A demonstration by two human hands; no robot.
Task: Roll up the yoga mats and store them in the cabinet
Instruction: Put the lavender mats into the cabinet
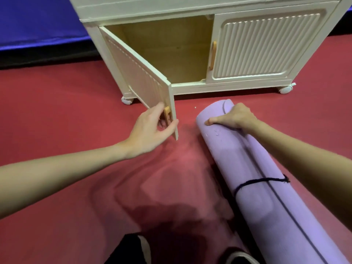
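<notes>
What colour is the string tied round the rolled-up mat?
Black. The string circles the purple mat, clearest in the head view.

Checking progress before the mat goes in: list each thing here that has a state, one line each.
left cabinet door: swung open, gripped at its handle by the left hand
right cabinet door: closed
cabinet compartment: exposed, nothing visible inside
purple yoga mat: rolled up, lying on the red floor, outside the cabinet
black cord: wrapped round the mat
right hand: gripping the mat's far end

Mat's (266, 187) near end off-frame
</notes>
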